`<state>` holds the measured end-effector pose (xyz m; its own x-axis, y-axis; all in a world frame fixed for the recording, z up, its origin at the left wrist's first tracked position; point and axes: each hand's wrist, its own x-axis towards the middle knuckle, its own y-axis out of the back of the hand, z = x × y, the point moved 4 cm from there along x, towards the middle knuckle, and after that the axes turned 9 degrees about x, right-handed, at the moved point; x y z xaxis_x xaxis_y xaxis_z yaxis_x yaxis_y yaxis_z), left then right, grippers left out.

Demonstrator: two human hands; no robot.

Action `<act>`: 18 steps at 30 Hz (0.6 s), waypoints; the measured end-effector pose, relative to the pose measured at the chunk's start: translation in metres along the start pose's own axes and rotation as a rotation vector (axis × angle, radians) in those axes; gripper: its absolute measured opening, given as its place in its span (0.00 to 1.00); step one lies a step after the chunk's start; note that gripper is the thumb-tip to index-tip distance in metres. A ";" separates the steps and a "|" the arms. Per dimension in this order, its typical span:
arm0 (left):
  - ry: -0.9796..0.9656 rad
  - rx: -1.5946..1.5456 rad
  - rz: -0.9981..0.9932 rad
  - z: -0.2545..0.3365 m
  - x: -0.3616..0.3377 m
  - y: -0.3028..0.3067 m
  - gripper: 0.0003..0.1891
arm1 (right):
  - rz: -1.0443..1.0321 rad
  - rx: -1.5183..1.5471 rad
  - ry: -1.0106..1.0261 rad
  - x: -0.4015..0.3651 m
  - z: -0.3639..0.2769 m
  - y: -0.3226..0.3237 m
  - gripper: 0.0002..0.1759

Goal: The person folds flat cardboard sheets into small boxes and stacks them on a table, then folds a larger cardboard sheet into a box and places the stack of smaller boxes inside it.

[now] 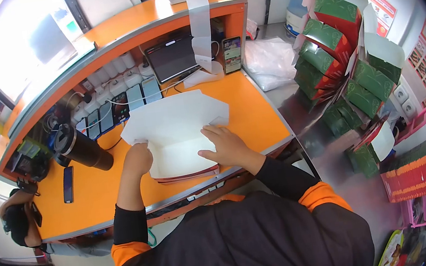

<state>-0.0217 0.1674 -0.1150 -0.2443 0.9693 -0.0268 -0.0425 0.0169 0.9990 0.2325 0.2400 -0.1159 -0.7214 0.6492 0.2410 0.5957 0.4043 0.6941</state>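
A cardboard box (178, 156) with a white inside stands on the orange counter, its lid (178, 113) raised and leaning away from me. Nothing lies inside it. My left hand (139, 157) is closed at its left back corner, most of the fingers hidden from view. At the opposite side, my right hand (223, 145) grips the right wall near the corner flap, its thumb reaching over the inside. A little red shows along the box's front edge, beside the counter edge.
A black tumbler (84, 148) and a phone (68, 184) are on the orange counter (253, 112) at left. Several phones line the back below a shelf, beside a dark screen (174, 58). Green-and-red boxes (337, 43) are stacked on the right. Another person (19, 220) leans at far left.
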 end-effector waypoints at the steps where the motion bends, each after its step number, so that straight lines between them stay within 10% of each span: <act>1: -0.012 0.021 -0.006 0.000 0.001 -0.001 0.14 | 0.016 0.047 0.011 0.000 0.002 0.001 0.33; 8: 0.138 -0.353 0.107 0.005 -0.006 -0.009 0.15 | 0.831 -0.062 0.275 -0.110 0.003 0.150 0.23; 11: 0.275 -0.904 0.383 0.004 -0.010 -0.038 0.14 | 1.340 -0.417 -0.146 -0.229 0.056 0.239 0.26; 13: 0.410 -1.199 0.447 0.014 -0.018 -0.041 0.13 | 1.156 -1.067 -0.588 -0.310 0.082 0.279 0.30; 15: 0.453 -1.229 0.487 0.020 -0.015 -0.046 0.12 | 1.010 -1.049 -1.147 -0.363 0.106 0.293 0.25; 18: 0.474 -1.298 0.543 0.030 -0.015 -0.044 0.11 | 0.699 -0.706 -1.216 -0.419 0.163 0.301 0.18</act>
<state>0.0133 0.1593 -0.1570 -0.7874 0.6129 0.0658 -0.5969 -0.7847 0.1672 0.7717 0.1951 -0.1185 0.5286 0.8225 0.2099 0.1467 -0.3321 0.9318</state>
